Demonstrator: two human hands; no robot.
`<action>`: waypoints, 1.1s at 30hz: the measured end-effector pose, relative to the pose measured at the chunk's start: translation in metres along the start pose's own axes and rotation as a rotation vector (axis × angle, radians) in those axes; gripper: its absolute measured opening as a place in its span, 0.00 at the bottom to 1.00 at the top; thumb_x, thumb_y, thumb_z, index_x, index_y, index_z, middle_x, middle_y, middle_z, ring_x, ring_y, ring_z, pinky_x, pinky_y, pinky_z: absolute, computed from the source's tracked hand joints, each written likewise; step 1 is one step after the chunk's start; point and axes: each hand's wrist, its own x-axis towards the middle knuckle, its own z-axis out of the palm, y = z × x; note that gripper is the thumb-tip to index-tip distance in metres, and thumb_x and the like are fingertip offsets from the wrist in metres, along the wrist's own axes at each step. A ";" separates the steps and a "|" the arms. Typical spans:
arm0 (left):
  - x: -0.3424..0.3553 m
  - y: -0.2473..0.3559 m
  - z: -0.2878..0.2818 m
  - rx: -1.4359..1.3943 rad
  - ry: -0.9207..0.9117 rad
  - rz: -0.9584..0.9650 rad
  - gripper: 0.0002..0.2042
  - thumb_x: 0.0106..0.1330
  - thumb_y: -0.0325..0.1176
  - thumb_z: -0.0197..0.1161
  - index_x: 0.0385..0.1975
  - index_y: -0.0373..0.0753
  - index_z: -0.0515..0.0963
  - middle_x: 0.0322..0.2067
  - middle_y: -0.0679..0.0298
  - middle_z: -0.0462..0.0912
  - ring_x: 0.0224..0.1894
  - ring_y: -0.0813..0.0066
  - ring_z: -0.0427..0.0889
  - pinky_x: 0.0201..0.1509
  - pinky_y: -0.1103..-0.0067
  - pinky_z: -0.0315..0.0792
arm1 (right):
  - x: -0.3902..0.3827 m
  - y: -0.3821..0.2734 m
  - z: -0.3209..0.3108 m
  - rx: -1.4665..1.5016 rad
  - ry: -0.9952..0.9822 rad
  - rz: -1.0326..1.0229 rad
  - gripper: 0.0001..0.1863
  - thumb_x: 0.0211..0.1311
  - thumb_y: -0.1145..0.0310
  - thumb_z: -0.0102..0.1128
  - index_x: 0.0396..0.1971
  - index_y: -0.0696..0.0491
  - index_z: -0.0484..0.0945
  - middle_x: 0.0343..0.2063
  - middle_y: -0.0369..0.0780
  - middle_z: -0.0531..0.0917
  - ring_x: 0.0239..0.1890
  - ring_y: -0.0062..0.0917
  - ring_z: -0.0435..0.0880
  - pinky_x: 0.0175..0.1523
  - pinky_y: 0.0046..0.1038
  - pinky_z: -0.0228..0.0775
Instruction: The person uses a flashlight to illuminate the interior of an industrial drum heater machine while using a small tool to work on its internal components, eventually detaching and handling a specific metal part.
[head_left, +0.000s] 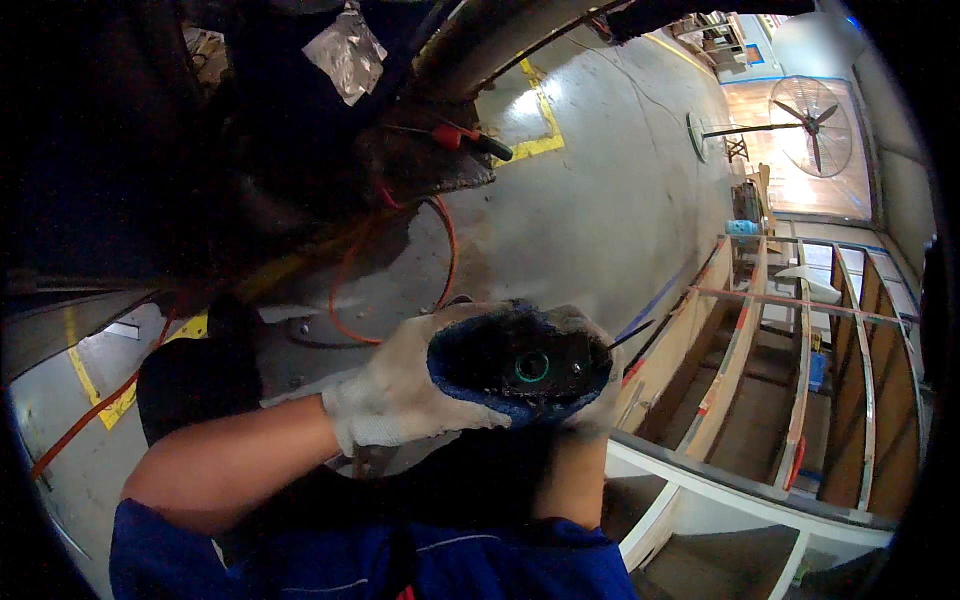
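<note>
In front of my body, both hands wear pale knit gloves with dark blue coated fingers and palms. My left hand (405,375) is closed round the left side of a black piece (545,367) with a round, green-edged ring on its face. On the other side, my right hand (597,340) grips the same piece. A thin dark rod (632,335) sticks out past the right hand; I cannot tell whether it is held there or belongs to the piece. Dark gloves against a dark surface blur the piece's outline.
Ahead on the left is a dark vehicle-like body with a red-and-black handled tool (470,140) at its edge. An orange hose (453,250) loops over the grey floor. Wooden-slatted rack (735,370) stands right; a pedestal fan (810,125) is far right.
</note>
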 end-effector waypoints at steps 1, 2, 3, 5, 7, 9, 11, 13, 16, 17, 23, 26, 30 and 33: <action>0.000 0.000 0.002 -0.028 -0.003 0.000 0.37 0.47 0.34 0.79 0.59 0.32 0.69 0.54 0.54 0.79 0.57 0.69 0.77 0.65 0.73 0.68 | -0.001 -0.001 0.002 0.055 0.039 0.036 0.45 0.22 0.60 0.87 0.46 0.68 0.78 0.50 0.49 0.79 0.50 0.35 0.81 0.56 0.35 0.73; -0.001 0.000 0.003 -0.055 -0.007 -0.001 0.37 0.47 0.34 0.78 0.59 0.32 0.69 0.54 0.53 0.78 0.57 0.69 0.77 0.65 0.73 0.68 | -0.003 -0.002 0.003 0.092 0.057 0.053 0.45 0.22 0.60 0.87 0.46 0.68 0.78 0.50 0.49 0.79 0.50 0.35 0.81 0.56 0.36 0.73; -0.001 0.001 0.005 -0.082 -0.011 -0.002 0.37 0.47 0.33 0.78 0.59 0.32 0.69 0.54 0.53 0.78 0.57 0.69 0.77 0.65 0.73 0.68 | -0.004 -0.003 0.004 0.129 0.075 0.069 0.45 0.22 0.60 0.88 0.46 0.68 0.78 0.51 0.49 0.79 0.50 0.35 0.81 0.57 0.36 0.73; 0.000 0.004 0.008 -0.078 -0.010 0.008 0.36 0.47 0.33 0.78 0.59 0.32 0.70 0.54 0.53 0.79 0.56 0.68 0.78 0.64 0.73 0.69 | -0.004 -0.004 0.005 0.163 0.072 0.052 0.45 0.22 0.60 0.88 0.46 0.68 0.78 0.51 0.49 0.78 0.51 0.35 0.80 0.58 0.36 0.72; 0.000 0.005 0.011 -0.083 -0.011 0.018 0.36 0.47 0.34 0.78 0.58 0.32 0.70 0.54 0.53 0.79 0.56 0.68 0.78 0.64 0.72 0.69 | -0.006 -0.007 0.007 0.174 0.084 0.024 0.45 0.21 0.61 0.88 0.46 0.68 0.78 0.52 0.49 0.78 0.52 0.36 0.80 0.59 0.36 0.72; 0.000 0.003 0.014 -0.098 -0.013 0.029 0.36 0.47 0.34 0.79 0.58 0.32 0.71 0.53 0.53 0.79 0.56 0.68 0.78 0.64 0.72 0.69 | -0.012 -0.008 0.009 0.218 0.158 0.043 0.46 0.20 0.62 0.88 0.46 0.68 0.77 0.53 0.50 0.77 0.54 0.36 0.79 0.60 0.37 0.71; 0.000 -0.001 0.018 -0.066 -0.001 0.031 0.37 0.46 0.35 0.79 0.58 0.32 0.71 0.53 0.53 0.80 0.56 0.67 0.78 0.64 0.72 0.70 | -0.020 -0.006 0.008 0.293 0.242 0.098 0.47 0.20 0.63 0.88 0.47 0.69 0.77 0.54 0.50 0.76 0.55 0.37 0.79 0.61 0.37 0.71; 0.000 -0.003 0.021 -0.059 0.003 0.015 0.37 0.45 0.36 0.80 0.58 0.32 0.71 0.53 0.52 0.80 0.56 0.67 0.79 0.63 0.73 0.70 | -0.023 -0.006 0.003 0.345 0.236 0.109 0.48 0.19 0.64 0.88 0.48 0.69 0.76 0.55 0.51 0.75 0.56 0.38 0.78 0.61 0.37 0.70; -0.001 -0.005 0.025 -0.072 0.008 -0.008 0.39 0.44 0.36 0.80 0.58 0.32 0.71 0.53 0.52 0.80 0.55 0.67 0.79 0.63 0.73 0.69 | -0.024 0.003 -0.004 0.222 0.104 -0.031 0.39 0.51 0.49 0.59 0.54 0.67 0.72 0.55 0.53 0.76 0.55 0.42 0.78 0.62 0.41 0.70; -0.002 -0.007 0.026 -0.069 0.015 0.004 0.39 0.44 0.36 0.81 0.59 0.31 0.71 0.53 0.53 0.80 0.55 0.68 0.79 0.64 0.73 0.69 | -0.024 0.004 -0.006 0.187 0.079 -0.057 0.38 0.59 0.45 0.52 0.55 0.66 0.71 0.54 0.53 0.77 0.55 0.42 0.78 0.61 0.42 0.71; -0.002 0.000 0.031 -0.123 0.024 -0.014 0.38 0.44 0.33 0.80 0.57 0.28 0.71 0.53 0.55 0.80 0.55 0.73 0.77 0.64 0.74 0.69 | -0.023 0.003 -0.010 0.122 0.084 -0.049 0.34 0.65 0.47 0.50 0.52 0.67 0.74 0.49 0.51 0.80 0.50 0.37 0.82 0.58 0.38 0.74; 0.000 0.005 0.033 -0.177 0.035 -0.076 0.36 0.45 0.31 0.80 0.57 0.27 0.72 0.53 0.55 0.80 0.54 0.75 0.77 0.62 0.75 0.70 | -0.022 -0.005 -0.005 0.065 0.120 -0.028 0.30 0.63 0.53 0.53 0.50 0.66 0.75 0.47 0.49 0.82 0.48 0.35 0.83 0.56 0.35 0.76; 0.001 0.013 0.033 -0.208 0.051 -0.113 0.33 0.49 0.28 0.77 0.58 0.29 0.72 0.51 0.57 0.81 0.52 0.77 0.79 0.59 0.77 0.72 | -0.022 -0.017 0.005 0.003 0.205 0.052 0.29 0.48 0.68 0.67 0.51 0.66 0.75 0.46 0.45 0.83 0.48 0.30 0.82 0.57 0.31 0.74; 0.006 0.023 0.033 -0.248 0.027 -0.159 0.30 0.53 0.26 0.73 0.58 0.30 0.72 0.50 0.60 0.82 0.49 0.77 0.79 0.57 0.77 0.72 | -0.023 -0.029 0.014 -0.020 0.243 0.062 0.41 0.31 0.78 0.78 0.54 0.64 0.73 0.46 0.41 0.83 0.49 0.23 0.81 0.58 0.28 0.72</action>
